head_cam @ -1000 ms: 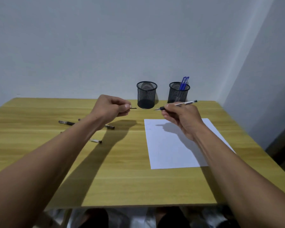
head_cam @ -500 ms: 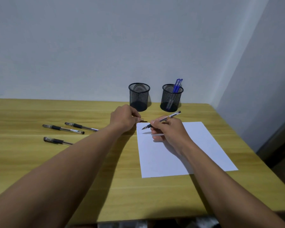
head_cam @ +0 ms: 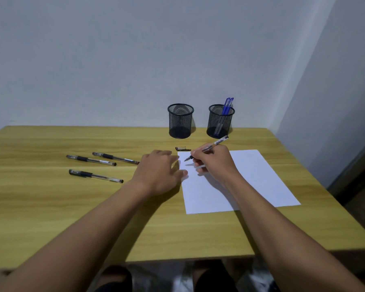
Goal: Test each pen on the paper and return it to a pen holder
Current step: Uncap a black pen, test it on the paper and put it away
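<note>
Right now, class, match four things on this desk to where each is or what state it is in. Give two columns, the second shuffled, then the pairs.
1. pen cap
2. blue pens
3. uncapped pen
4. left holder

A. held in the right hand, tip over the paper
B. no pens in it
C. standing in the right holder
D. lying on the table just beyond the paper's far edge

Pairs: 1-D, 2-C, 3-A, 4-B
</note>
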Tool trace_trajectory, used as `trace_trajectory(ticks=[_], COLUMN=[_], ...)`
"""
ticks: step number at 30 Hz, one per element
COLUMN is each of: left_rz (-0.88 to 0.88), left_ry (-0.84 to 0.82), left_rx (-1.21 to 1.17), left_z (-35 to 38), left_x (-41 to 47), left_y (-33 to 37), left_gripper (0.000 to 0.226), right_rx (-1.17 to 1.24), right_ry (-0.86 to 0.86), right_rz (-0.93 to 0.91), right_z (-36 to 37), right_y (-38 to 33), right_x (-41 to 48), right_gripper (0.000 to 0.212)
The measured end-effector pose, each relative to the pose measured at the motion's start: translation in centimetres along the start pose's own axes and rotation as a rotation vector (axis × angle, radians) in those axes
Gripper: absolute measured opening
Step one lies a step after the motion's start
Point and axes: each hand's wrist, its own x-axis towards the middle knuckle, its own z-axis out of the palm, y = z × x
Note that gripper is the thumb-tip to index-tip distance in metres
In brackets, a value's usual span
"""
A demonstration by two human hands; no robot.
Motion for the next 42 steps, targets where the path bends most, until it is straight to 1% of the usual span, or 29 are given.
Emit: trace_trajectory(ticks=[3, 6, 11, 14, 20, 24, 29, 42], left_rz=[-0.023, -0.063, -0.053, -0.056, -0.047, -0.058, -0.07, -0.075], left_ry=[-0.092, -0.155, -0.175, -0.187, -0.211, -0.224, -0.236, -0.246], left_rx=[0.041, -0.005, -0.004, -0.001, 0.041, 0.054, 0.056, 0.044], left_z=[0.2, 0.3, 0.1, 0.1, -0.3, -0.4, -0.2, -0.3], left_x=[-0.8, -1.2, -1.0, -1.2, -0.9, -0.9, -0.5, -0.6], left_y=[0.4, 0.5, 0.7, 0.7, 0.7, 0.9, 0.7, 0.9], left_gripper=[0.058, 0.06, 0.061, 0.06, 0.062, 0.065, 0.065, 0.066], right_rx=[-0.043, -0.035, -0.081, -0.072, -0.159, -0.17, -0.198, -0.25], right_ry=[0.019, 0.028, 0.047, 0.032, -0.001, 0.042, 0.01, 0.057], right_rz=[0.005, 0.021, -0.029, -0.039, -0.058, -0.075, -0.078, -0.08], right_z=[0.3, 0.5, 0.9, 1.4, 1.4, 1.5, 1.5, 1.0], right_y=[0.4, 0.8, 1.1, 1.5, 2.2, 2.4, 2.6, 2.6], right_x=[-0.3, -0.5, -0.3, -0.3, 0.0, 0.1, 0.2, 0.1], right_gripper=[0.012, 0.009, 0.012, 0.011, 0.013, 0.013, 0.015, 0.014])
